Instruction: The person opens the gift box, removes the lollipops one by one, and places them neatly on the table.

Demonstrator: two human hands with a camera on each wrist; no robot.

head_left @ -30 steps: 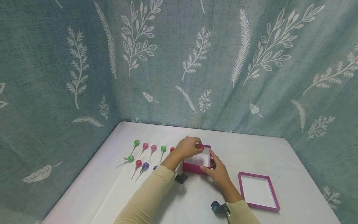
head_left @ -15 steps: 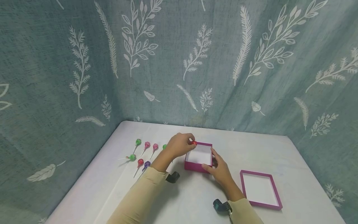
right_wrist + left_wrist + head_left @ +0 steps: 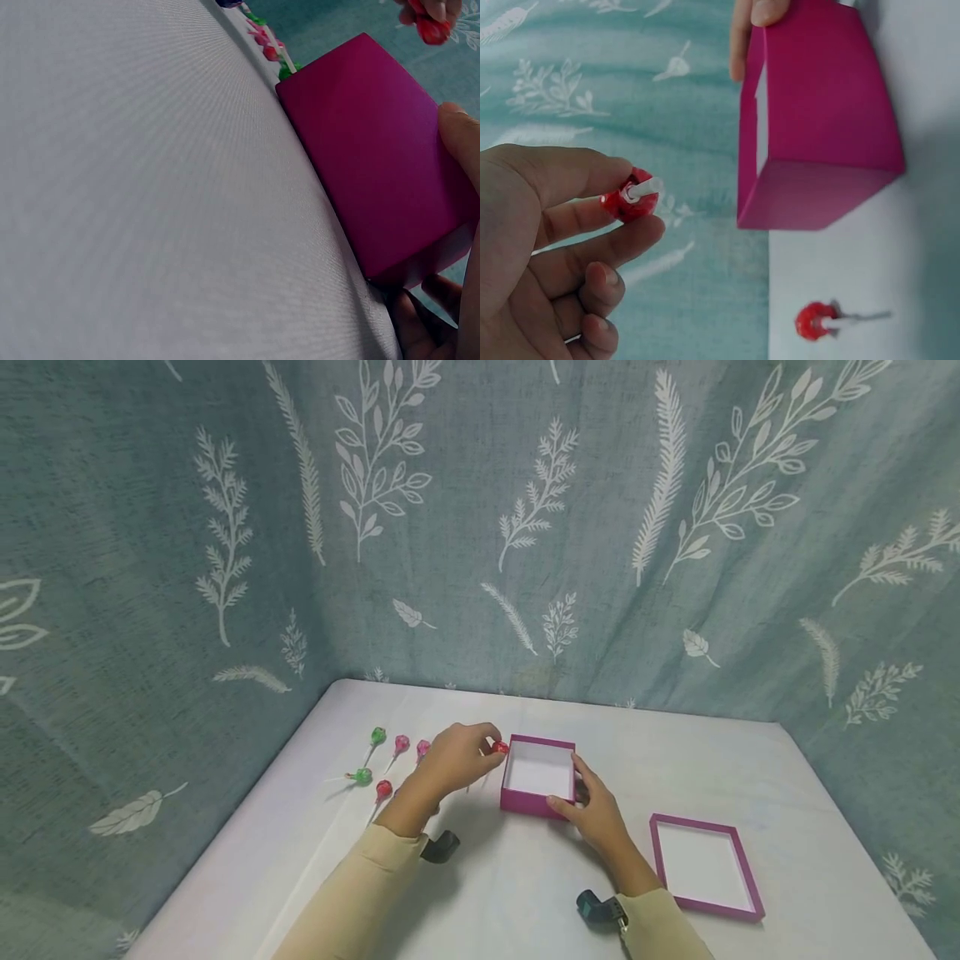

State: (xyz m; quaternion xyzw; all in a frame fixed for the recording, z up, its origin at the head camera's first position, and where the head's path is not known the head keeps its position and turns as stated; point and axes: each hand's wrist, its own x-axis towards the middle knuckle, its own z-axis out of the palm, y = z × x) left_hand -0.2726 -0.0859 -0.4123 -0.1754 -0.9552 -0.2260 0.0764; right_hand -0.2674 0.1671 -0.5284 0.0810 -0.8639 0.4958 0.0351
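My left hand (image 3: 456, 757) pinches a red-wrapped lollipop (image 3: 617, 204) by its head between thumb and fingers, the white stick pointing out. It is just left of an open magenta box (image 3: 528, 802) with a white inside. No lollipops show on the part of the box floor in view. My right hand (image 3: 595, 814) grips the box at its right side, thumb on the front wall and fingers along the right wall. Another red lollipop (image 3: 815, 321) lies on the table below the box in the left wrist view.
Several lollipops lie at the table's left, among them a green lollipop (image 3: 378, 735), a pink lollipop (image 3: 402, 743) and a red lollipop (image 3: 383, 789); the left arm hides some. A magenta-rimmed lid (image 3: 712, 909) lies inside up at the right. A patterned curtain (image 3: 480, 527) stands behind the table.
The left hand has moved left with the red lollipop, from above the box to beside its left wall. The right hand keeps its hold on the box. The head view has shifted slightly.
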